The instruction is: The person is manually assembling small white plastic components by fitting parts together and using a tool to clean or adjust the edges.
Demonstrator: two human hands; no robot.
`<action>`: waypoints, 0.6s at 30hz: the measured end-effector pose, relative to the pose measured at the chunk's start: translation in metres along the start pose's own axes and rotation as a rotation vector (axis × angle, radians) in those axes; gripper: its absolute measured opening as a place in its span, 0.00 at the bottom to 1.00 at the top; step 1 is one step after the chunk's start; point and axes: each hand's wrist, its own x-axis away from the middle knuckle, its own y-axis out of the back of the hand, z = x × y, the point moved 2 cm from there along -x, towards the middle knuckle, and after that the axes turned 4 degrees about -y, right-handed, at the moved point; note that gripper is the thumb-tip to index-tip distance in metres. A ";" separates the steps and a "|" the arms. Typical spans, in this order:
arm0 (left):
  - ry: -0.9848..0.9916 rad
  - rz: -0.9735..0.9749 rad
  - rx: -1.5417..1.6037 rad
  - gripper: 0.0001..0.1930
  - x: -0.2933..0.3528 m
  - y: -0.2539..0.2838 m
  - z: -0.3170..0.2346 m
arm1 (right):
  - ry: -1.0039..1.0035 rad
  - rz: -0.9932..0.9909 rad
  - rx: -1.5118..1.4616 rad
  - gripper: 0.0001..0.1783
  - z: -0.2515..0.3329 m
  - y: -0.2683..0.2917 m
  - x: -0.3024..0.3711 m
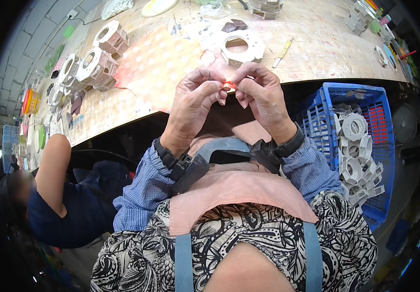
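While both hands meet at the near edge of the wooden table (334,58), all the action is at the fingertips: the left hand (195,97) pinches a small orange-red piece (230,85) between thumb and forefinger, and the right hand (264,95) pinches it from the other side, the other fingers curled beneath. The piece sits right between the 2 hands, mostly covered, so its full shape I cannot tell. Just beyond the fingers, a white octagonal frame (256,51) lies on the tabletop with its big round opening facing up, and 2 dark pieces (234,25) lie behind it. Over to the right of that frame, a slim yellow tool (282,52) lies at a slant, well apart from the hands. Left of the hands now, and it's a spotted orange sheet (154,63) spread across the wood, with a cluster of white frames (95,68) close by its left side. Down on the right, beside the person, stands a blue crate (326,104), loaded with a jumble of white parts (358,163). And at far left, a co-worker (54,165) in dark clothing sits by the table, 1 bare elbow raised near its edge.
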 end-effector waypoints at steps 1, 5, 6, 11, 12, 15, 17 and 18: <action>0.002 0.000 0.001 0.04 -0.001 0.000 0.000 | 0.015 -0.020 0.086 0.05 0.002 -0.002 0.002; -0.095 0.030 -0.271 0.04 -0.001 -0.001 -0.003 | 0.040 -0.024 0.123 0.06 0.007 -0.005 0.002; -0.140 0.041 -0.400 0.04 -0.001 -0.001 -0.003 | 0.039 -0.023 0.122 0.06 0.008 -0.007 0.001; -0.227 0.020 -0.484 0.04 -0.001 -0.005 -0.006 | -0.024 -0.053 0.284 0.08 0.004 -0.005 -0.001; -0.248 -0.004 -0.479 0.04 -0.001 -0.006 -0.007 | -0.024 -0.054 0.283 0.08 0.005 -0.004 -0.001; -0.148 -0.029 -0.450 0.04 -0.003 -0.002 -0.002 | 0.005 -0.030 0.282 0.08 0.006 -0.002 -0.002; -0.138 -0.002 -0.457 0.04 -0.004 -0.002 -0.002 | 0.013 -0.036 0.308 0.07 0.006 0.001 -0.002; -0.129 0.019 -0.466 0.04 -0.004 -0.001 -0.002 | 0.012 -0.035 0.307 0.07 0.006 0.001 -0.002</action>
